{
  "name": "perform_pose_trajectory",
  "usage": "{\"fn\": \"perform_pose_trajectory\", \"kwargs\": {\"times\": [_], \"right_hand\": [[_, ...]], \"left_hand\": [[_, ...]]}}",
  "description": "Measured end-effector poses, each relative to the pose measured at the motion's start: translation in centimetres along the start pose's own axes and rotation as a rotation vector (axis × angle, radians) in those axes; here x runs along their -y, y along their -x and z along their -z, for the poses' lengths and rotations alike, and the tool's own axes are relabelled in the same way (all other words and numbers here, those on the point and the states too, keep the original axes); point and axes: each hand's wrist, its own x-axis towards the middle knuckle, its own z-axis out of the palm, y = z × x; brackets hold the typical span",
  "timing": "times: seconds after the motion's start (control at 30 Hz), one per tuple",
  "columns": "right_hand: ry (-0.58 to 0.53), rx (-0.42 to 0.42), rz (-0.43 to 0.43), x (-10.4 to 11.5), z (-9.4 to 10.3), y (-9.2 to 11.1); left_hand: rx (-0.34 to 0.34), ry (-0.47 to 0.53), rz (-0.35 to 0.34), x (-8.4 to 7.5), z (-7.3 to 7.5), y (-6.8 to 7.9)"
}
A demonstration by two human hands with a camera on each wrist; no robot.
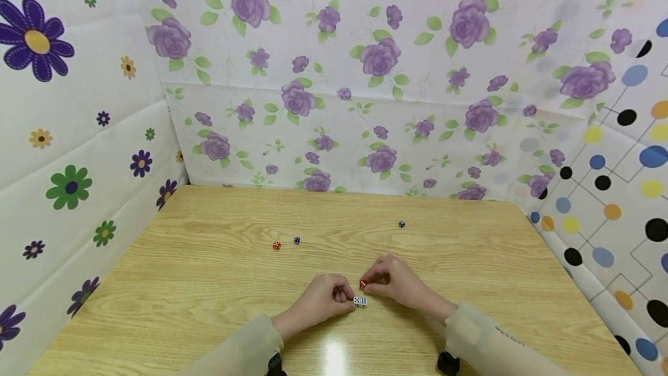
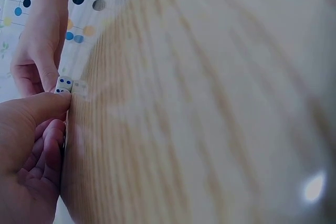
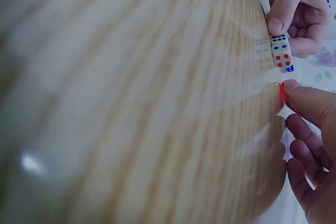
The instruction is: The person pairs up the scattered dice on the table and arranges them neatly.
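Observation:
Two white dice (image 1: 360,302) stand side by side on the wooden table, between the two hands. My left hand (image 1: 325,302) pinches the left one at its outer end, its other fingers curled in; in the left wrist view the thumb covers part of that white die (image 2: 64,83). A red die (image 1: 363,284) sits just beyond the white pair, pinched between the thumb and index finger of my right hand (image 1: 400,284). In the right wrist view only a thin red edge of the red die (image 3: 283,93) shows beside the thumb.
Farther back on the table (image 1: 219,283) lie a second red die (image 1: 276,245) and a blue die (image 1: 297,241), close together on the left. Another blue die (image 1: 402,224) is toward the back right. Patterned cloth walls (image 1: 334,62) border the table at the back and sides.

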Motion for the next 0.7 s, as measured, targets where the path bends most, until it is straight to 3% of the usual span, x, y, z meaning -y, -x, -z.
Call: {"fn": "perform_pose_trajectory", "kwargs": {"times": [0.7], "right_hand": [[-0.041, -0.025, -0.031, -0.29, -0.34, 0.22]], "left_hand": [[-0.001, 0.004, 0.002, 0.01, -0.01, 0.08]]}}
